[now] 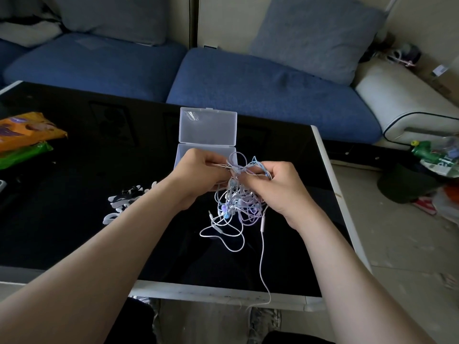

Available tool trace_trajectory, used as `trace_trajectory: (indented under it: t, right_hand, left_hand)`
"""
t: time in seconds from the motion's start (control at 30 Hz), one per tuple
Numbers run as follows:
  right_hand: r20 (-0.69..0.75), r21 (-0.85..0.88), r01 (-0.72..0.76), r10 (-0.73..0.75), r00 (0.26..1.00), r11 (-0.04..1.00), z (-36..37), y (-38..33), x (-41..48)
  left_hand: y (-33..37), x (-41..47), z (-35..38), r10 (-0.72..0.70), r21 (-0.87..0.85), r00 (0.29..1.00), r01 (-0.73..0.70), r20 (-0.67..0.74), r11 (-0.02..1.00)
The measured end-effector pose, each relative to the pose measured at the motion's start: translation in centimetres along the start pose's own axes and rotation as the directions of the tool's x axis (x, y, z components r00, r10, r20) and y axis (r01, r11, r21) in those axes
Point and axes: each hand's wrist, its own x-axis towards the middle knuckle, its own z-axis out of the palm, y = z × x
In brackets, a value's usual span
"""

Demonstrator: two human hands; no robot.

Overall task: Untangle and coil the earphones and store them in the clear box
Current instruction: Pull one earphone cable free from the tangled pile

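A tangled bundle of earphones point(236, 207) with white, pale blue and lilac cords hangs between my hands above the black table point(74, 207). My left hand point(198, 175) pinches cords at the top left of the tangle. My right hand point(280, 187) grips cords at the top right. Loose loops droop onto the tabletop, and one long white cord point(262, 256) trails over the near table edge. The clear box point(208, 126) stands open just behind my hands, its lid raised; my left hand hides part of its base.
Orange and green snack packets point(27, 137) lie at the table's left edge. White cable ties point(119, 207) lie left of my left forearm. A blue sofa point(248, 83) runs behind the table. Bags and clutter point(434, 170) sit on the floor at right.
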Motion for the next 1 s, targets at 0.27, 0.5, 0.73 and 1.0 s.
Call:
trace_trajectory:
  t: [0.27, 0.5, 0.73, 1.0]
  right_hand:
    - [0.055, -0.140, -0.013, 0.021, 0.998, 0.990, 0.2, 0.2, 0.0]
    - [-0.021, -0.018, -0.063, 0.063, 0.998, 0.998, 0.5, 0.2, 0.1]
    - [0.075, 0.081, -0.212, 0.206, 0.976, 0.974, 0.6, 0.1, 0.5]
    - [0.062, -0.189, -0.038, 0.051, 0.997, 0.981, 1.3, 0.8, 0.7]
  left_hand:
    - [0.5, -0.4, 0.3, -0.024, -0.013, 0.999, 0.023, -0.039, 1.000]
    - [0.7, -0.7, 0.1, 0.145, 0.244, 0.987, -0.126, -0.062, 0.962]
    - [0.3, -0.5, 0.3, 0.232, 0.385, 0.973, -0.208, -0.018, 0.899]
    - [0.3, -0.6, 0.3, 0.175, 0.337, 0.984, -0.169, 0.012, 0.926]
